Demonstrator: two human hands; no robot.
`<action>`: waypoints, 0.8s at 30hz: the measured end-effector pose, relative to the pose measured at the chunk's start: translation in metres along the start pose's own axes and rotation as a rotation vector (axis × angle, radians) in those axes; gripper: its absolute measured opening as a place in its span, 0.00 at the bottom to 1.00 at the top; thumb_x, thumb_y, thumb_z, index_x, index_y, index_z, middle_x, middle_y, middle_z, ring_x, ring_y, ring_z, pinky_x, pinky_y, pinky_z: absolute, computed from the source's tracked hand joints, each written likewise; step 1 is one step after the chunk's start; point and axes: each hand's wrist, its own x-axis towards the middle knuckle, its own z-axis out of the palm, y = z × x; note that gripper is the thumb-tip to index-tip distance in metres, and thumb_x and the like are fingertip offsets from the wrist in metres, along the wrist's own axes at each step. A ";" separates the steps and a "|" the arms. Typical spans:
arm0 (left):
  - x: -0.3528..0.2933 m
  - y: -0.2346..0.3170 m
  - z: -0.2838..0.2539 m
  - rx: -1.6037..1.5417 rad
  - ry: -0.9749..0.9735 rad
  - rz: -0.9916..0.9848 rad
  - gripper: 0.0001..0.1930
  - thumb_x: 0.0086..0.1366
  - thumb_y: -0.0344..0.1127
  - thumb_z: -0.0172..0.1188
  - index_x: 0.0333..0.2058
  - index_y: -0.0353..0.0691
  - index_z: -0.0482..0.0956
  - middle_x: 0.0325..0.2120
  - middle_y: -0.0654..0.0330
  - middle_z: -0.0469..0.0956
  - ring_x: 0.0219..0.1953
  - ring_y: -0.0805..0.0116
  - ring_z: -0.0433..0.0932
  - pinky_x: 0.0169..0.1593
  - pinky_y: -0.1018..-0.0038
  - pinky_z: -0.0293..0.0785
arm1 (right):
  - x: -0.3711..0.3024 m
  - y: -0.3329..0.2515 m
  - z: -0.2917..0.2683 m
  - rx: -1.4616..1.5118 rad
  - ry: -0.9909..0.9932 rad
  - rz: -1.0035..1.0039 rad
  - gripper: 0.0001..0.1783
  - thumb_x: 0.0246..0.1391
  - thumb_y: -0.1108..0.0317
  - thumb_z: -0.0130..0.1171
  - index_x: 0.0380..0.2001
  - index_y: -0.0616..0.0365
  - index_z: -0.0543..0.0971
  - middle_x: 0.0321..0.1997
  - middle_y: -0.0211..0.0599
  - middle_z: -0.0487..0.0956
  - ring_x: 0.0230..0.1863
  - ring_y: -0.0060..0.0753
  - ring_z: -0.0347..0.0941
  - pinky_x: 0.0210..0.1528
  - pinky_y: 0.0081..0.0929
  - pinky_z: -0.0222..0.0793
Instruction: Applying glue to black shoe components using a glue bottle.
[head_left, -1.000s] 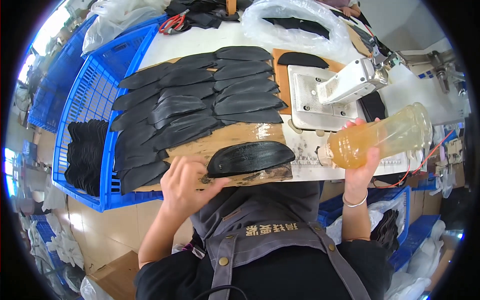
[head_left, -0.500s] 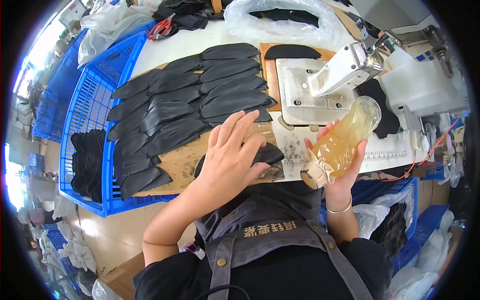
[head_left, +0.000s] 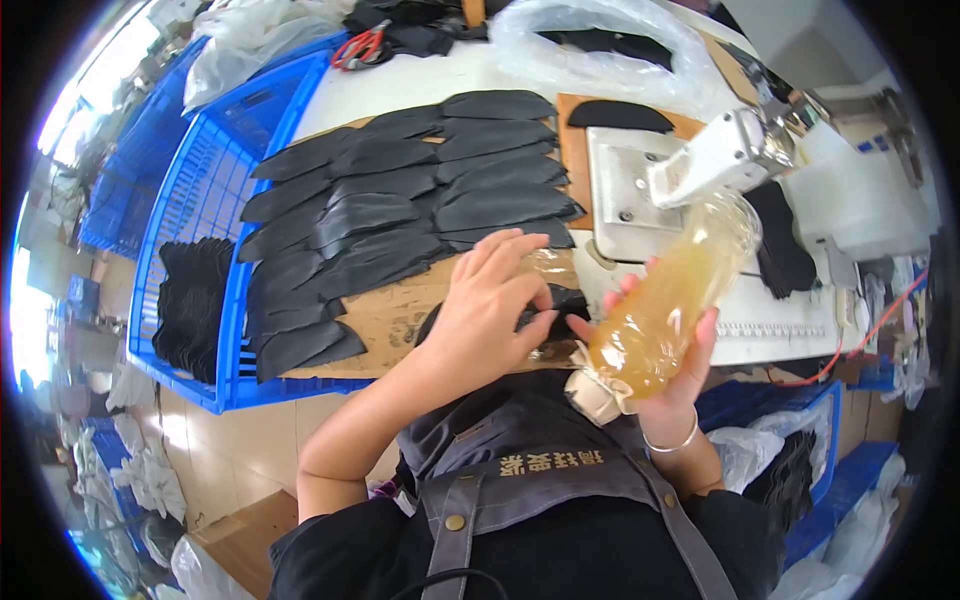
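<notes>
A workshop table (head_left: 400, 85), white-topped, stretches ahead of a seated person, with a blue plastic crate (head_left: 222, 392) against its left edge holding a stack of wavy black pieces (head_left: 192, 310). A cardboard sheet (head_left: 380, 312) lies along the table's near edge. Curved black pieces (head_left: 365, 215) overlap in columns from its far edge down its left side, so this layout looks well along.

One black piece (head_left: 568, 303) lies apart at the cardboard's near right corner, partly hidden beneath the left hand (head_left: 490, 305). That hand's fingers are bent, thumb near forefinger; whether they grip or touch the piece cannot be told. The right hand (head_left: 682, 382) is wrapped around a clear bottle (head_left: 650, 330) of amber liquid, its covered end slanting down toward the person, just beside the left hand. How many pieces remain to be laid out is unclear.
</notes>
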 end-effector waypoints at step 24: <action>-0.041 -0.073 -0.072 0.623 0.445 -0.176 0.06 0.47 0.29 0.62 0.23 0.39 0.74 0.49 0.53 0.70 0.56 0.50 0.63 0.59 0.60 0.55 | -0.002 -0.006 -0.020 0.067 -0.024 0.000 0.39 0.54 0.38 0.47 0.63 0.45 0.54 0.53 0.37 0.68 0.56 0.39 0.66 0.60 0.67 0.51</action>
